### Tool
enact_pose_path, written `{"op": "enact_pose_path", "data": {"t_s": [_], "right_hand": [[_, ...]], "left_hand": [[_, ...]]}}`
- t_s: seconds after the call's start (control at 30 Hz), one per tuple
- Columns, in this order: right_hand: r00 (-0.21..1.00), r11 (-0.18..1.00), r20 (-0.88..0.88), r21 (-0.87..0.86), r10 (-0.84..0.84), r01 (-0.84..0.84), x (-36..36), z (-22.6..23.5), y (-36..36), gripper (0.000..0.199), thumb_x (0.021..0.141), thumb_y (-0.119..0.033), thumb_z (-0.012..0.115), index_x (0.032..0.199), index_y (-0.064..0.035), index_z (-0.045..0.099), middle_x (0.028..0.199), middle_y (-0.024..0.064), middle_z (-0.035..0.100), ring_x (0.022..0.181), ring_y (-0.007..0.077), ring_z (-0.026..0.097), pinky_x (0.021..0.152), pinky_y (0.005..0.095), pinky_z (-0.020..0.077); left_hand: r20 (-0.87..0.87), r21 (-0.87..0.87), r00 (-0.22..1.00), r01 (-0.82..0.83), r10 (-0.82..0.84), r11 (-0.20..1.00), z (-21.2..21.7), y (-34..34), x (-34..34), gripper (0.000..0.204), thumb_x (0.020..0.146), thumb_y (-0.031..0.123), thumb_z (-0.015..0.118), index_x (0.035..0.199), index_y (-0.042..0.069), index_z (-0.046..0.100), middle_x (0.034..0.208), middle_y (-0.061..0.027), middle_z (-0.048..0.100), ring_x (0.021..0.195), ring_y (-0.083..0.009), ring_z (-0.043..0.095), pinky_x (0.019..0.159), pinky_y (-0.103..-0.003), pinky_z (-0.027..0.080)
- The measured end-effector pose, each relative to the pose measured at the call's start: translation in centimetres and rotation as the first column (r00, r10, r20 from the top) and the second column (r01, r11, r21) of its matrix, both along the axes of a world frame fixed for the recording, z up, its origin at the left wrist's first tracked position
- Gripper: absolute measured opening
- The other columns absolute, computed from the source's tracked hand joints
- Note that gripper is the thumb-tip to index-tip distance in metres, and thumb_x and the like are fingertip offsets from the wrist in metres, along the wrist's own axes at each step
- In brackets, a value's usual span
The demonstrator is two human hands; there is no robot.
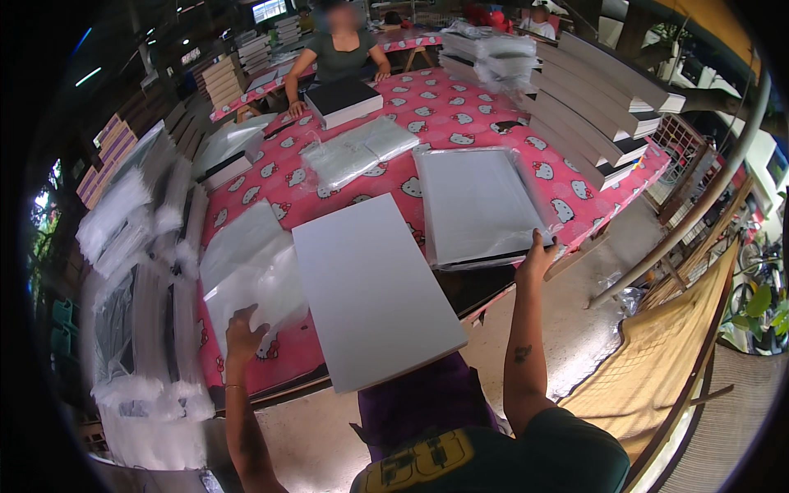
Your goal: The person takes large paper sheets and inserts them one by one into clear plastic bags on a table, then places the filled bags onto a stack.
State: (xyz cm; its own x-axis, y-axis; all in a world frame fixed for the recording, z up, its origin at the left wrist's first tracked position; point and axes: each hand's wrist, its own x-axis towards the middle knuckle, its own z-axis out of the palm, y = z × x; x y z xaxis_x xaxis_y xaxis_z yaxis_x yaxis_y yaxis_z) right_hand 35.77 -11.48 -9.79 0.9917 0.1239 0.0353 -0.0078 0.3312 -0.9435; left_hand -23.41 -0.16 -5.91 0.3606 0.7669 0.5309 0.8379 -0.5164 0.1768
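Note:
A large white rectangular block of paper or board (pixel 376 292) lies in front of me, its near end over the table edge by my lap. My left hand (pixel 245 335) is open over a clear plastic sleeve (pixel 251 267) left of the block; whether it touches the sleeve I cannot tell. On the right, my right hand (pixel 536 256) rests at the near right corner of a white block in clear plastic (pixel 477 201). Its fingers look apart, not wrapped round the block. Farther back lies a pile of clear plastic sleeves (pixel 362 154).
Plastic-wrapped stacks (pixel 136 320) line the left side of the pink patterned table (pixel 575 215). Thick blocks (pixel 588 107) are piled high at the right, beside more plastic-covered ones (pixel 489 57). Across the table a person (pixel 341 53) stands behind a dark-topped block (pixel 341 100).

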Motion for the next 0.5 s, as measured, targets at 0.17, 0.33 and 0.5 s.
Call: {"op": "enact_pose_path", "data": {"t_s": [0.17, 0.33, 0.5], "right_hand": [[0.923, 0.858, 0.349, -0.413, -0.16, 0.305, -1.3, 0.9, -0.9, 0.069, 0.084, -0.024, 0.064, 0.139, -0.0004, 0.03, 0.141, 0.0243, 0.024, 0.128, 0.0342, 0.035, 0.104, 0.0429, 0.0304], [0.812, 0.933, 0.469, -0.255, 0.349, -0.254, -6.1, 4.1, -0.7, 0.033, 0.089, -0.01, 0.058, 0.121, -0.0039, 0.052, 0.119, 0.0118, 0.053, 0.11, 0.0233, 0.052, 0.09, 0.0369, 0.0437], [0.424, 0.528, 0.342, -0.317, 0.838, -0.788, -13.3, 8.1, -0.8, 0.029, 0.09, -0.023, 0.057, 0.11, -0.0014, 0.059, 0.094, 0.0058, 0.06, 0.085, 0.0131, 0.057, 0.072, 0.0281, 0.0468]], "left_hand": [[0.282, -0.115, 0.946, -0.134, 0.162, 0.984, -0.5, 0.8, 0.1, 0.012, 0.083, 0.007, 0.06, 0.092, 0.0, 0.063, 0.088, -0.0186, 0.064, 0.079, -0.0372, 0.061, 0.069, -0.04, 0.048], [-0.038, -0.138, 0.999, -0.013, 0.008, 0.99, -2.3, 2.1, -0.9, 0.009, 0.086, 0.007, 0.054, 0.09, 0.003, 0.06, 0.078, -0.0183, 0.061, 0.069, -0.0359, 0.059, 0.063, -0.042, 0.046], [0.444, 0.003, 0.887, -0.138, 0.123, 0.99, 5.0, 2.3, 1.7, 0.012, 0.093, 0.01, 0.05, 0.089, 0.0, 0.055, 0.066, -0.0157, 0.054, 0.056, -0.0224, 0.052, 0.055, -0.034, 0.043]]}}
